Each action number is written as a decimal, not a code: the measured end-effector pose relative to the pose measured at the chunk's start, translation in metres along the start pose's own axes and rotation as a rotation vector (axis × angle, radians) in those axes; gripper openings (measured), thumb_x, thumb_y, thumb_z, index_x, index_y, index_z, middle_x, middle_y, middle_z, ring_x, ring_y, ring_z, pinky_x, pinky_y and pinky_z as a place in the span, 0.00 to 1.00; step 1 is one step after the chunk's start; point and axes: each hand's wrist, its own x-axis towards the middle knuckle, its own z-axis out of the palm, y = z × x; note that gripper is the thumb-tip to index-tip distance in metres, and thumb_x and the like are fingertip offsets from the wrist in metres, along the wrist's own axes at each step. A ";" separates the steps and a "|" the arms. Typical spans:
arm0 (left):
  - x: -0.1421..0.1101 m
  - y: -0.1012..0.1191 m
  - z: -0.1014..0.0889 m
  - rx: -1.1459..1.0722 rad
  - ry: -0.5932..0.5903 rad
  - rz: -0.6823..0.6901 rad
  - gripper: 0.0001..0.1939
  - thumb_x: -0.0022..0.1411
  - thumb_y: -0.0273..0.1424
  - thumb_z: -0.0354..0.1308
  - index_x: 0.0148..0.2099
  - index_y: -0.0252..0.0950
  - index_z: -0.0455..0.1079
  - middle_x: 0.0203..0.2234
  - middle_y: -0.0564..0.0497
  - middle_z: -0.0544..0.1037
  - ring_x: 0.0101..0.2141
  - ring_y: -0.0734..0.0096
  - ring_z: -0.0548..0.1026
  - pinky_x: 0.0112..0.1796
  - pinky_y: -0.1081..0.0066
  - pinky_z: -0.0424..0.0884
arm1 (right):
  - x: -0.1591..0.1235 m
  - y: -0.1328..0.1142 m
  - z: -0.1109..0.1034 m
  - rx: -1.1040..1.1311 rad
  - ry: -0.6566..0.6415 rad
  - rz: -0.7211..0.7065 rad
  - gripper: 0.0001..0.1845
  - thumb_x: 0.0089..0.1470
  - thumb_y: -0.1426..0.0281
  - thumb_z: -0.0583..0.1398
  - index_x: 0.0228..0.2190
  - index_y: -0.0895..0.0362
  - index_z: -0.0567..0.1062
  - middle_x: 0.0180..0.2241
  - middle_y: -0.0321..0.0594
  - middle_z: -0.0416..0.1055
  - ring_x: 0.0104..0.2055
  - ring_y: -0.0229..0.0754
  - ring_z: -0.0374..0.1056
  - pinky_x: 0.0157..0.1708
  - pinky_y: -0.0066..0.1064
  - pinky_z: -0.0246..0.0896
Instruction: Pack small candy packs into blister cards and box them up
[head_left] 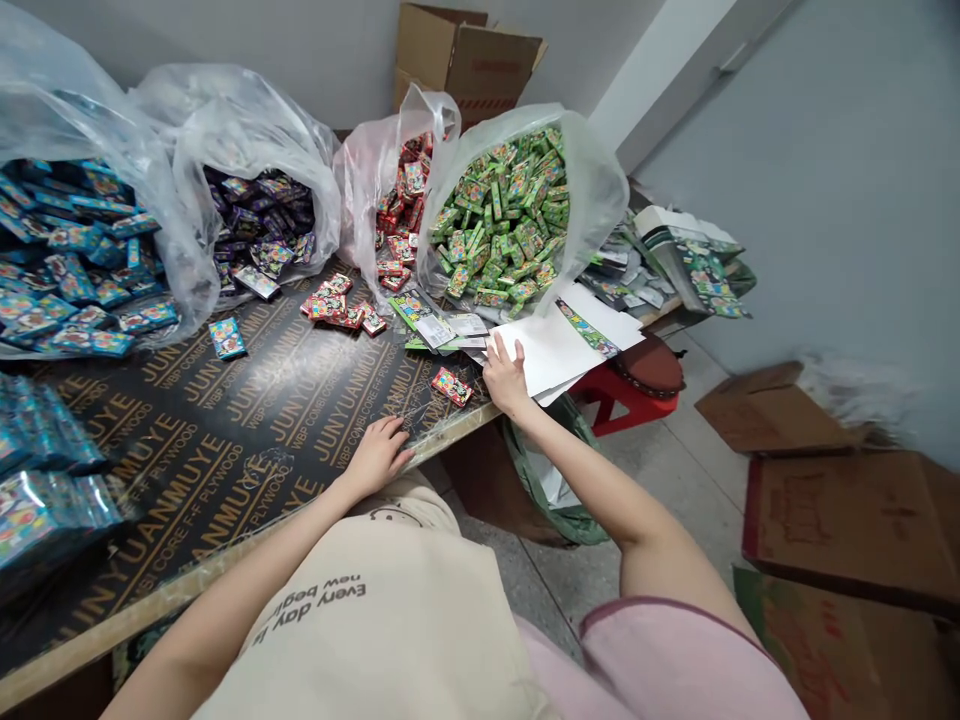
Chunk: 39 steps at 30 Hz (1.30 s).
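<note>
My left hand (379, 455) rests on the front edge of the dark plywood table (247, 400), fingers curled loosely, holding nothing that I can see. My right hand (505, 375) reaches to the table's right end and lies flat with its fingers on a stack of white sheets (559, 345). A small red packet (451, 386) lies just left of that hand. Flat green-printed cards (435, 325) lie beyond it.
Four clear plastic bags stand along the back: blue packets (67, 250), purple packets (259, 225), red packets (401, 215), green packets (506, 215). Loose red packets (337, 303) and a blue one (226, 338) lie on the table. A red stool (637, 385) and cardboard boxes (847, 520) stand at right.
</note>
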 end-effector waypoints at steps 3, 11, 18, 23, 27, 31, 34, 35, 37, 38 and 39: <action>0.000 0.002 0.000 -0.065 0.007 -0.014 0.13 0.63 0.35 0.54 0.45 0.34 0.73 0.51 0.38 0.71 0.54 0.53 0.65 0.54 0.50 0.61 | -0.001 0.003 -0.010 0.051 0.040 0.018 0.17 0.59 0.80 0.50 0.29 0.62 0.77 0.50 0.51 0.71 0.63 0.53 0.53 0.60 0.54 0.35; 0.020 -0.004 -0.047 -1.148 0.061 -0.722 0.35 0.53 0.60 0.48 0.37 0.32 0.75 0.37 0.40 0.79 0.39 0.55 0.76 0.41 0.57 0.73 | -0.031 -0.066 -0.088 0.274 0.363 -0.255 0.09 0.59 0.76 0.54 0.32 0.60 0.75 0.38 0.47 0.77 0.41 0.43 0.68 0.47 0.40 0.58; 0.012 -0.028 -0.081 -1.419 -0.124 -0.983 0.22 0.37 0.42 0.70 0.30 0.28 0.74 0.22 0.45 0.78 0.21 0.67 0.75 0.26 0.68 0.72 | -0.045 -0.133 -0.074 0.426 0.486 -0.835 0.13 0.58 0.78 0.53 0.26 0.58 0.75 0.36 0.41 0.77 0.41 0.41 0.68 0.50 0.40 0.59; -0.012 -0.030 -0.084 -1.349 0.144 -0.991 0.20 0.35 0.36 0.71 0.30 0.29 0.74 0.20 0.51 0.77 0.19 0.74 0.72 0.25 0.72 0.70 | -0.037 -0.142 -0.055 0.681 0.257 -0.462 0.14 0.59 0.61 0.55 0.42 0.53 0.76 0.53 0.46 0.69 0.57 0.50 0.60 0.56 0.47 0.53; -0.024 -0.028 -0.102 -1.353 0.334 -0.898 0.21 0.36 0.38 0.72 0.32 0.29 0.74 0.23 0.50 0.78 0.22 0.73 0.74 0.28 0.70 0.71 | -0.021 -0.149 -0.043 1.189 -0.038 0.125 0.37 0.59 0.50 0.47 0.63 0.54 0.50 0.60 0.56 0.56 0.59 0.53 0.60 0.50 0.46 0.61; -0.029 -0.025 -0.119 -1.365 0.385 -0.826 0.22 0.37 0.39 0.72 0.32 0.29 0.74 0.24 0.47 0.79 0.23 0.71 0.75 0.29 0.69 0.72 | -0.012 -0.164 -0.040 1.762 -0.441 0.203 0.48 0.54 0.51 0.55 0.65 0.52 0.36 0.41 0.46 0.74 0.37 0.44 0.73 0.35 0.36 0.68; -0.031 -0.024 -0.122 -1.336 0.425 -0.837 0.24 0.39 0.39 0.71 0.36 0.28 0.73 0.25 0.47 0.79 0.24 0.71 0.75 0.27 0.71 0.72 | -0.011 -0.173 -0.048 1.947 -0.395 0.161 0.55 0.45 0.55 0.65 0.64 0.49 0.40 0.38 0.40 0.75 0.35 0.42 0.72 0.35 0.34 0.69; -0.031 -0.024 -0.122 -1.315 0.451 -0.845 0.27 0.39 0.39 0.71 0.40 0.29 0.73 0.25 0.49 0.78 0.23 0.72 0.75 0.27 0.71 0.72 | -0.010 -0.174 -0.050 1.964 -0.341 0.175 0.53 0.43 0.56 0.66 0.63 0.49 0.45 0.40 0.40 0.75 0.36 0.42 0.72 0.35 0.34 0.69; -0.032 -0.022 -0.119 -1.264 0.518 -0.833 0.40 0.36 0.34 0.73 0.54 0.33 0.66 0.25 0.54 0.77 0.22 0.74 0.74 0.26 0.73 0.72 | -0.009 -0.174 -0.054 1.968 -0.241 0.223 0.47 0.40 0.59 0.68 0.59 0.50 0.56 0.42 0.42 0.74 0.38 0.43 0.72 0.34 0.33 0.69; -0.032 -0.021 -0.118 -1.238 0.551 -0.811 0.49 0.34 0.32 0.73 0.60 0.37 0.59 0.25 0.57 0.76 0.22 0.75 0.74 0.26 0.73 0.72 | -0.007 -0.173 -0.056 1.966 -0.203 0.246 0.42 0.39 0.60 0.68 0.56 0.52 0.62 0.42 0.43 0.74 0.38 0.43 0.71 0.34 0.32 0.69; -0.032 -0.020 -0.117 -1.215 0.575 -0.783 0.55 0.32 0.29 0.74 0.63 0.39 0.54 0.26 0.58 0.75 0.22 0.76 0.74 0.27 0.73 0.72 | -0.006 -0.172 -0.056 1.961 -0.181 0.258 0.38 0.39 0.61 0.69 0.52 0.53 0.66 0.42 0.43 0.74 0.38 0.43 0.71 0.34 0.32 0.69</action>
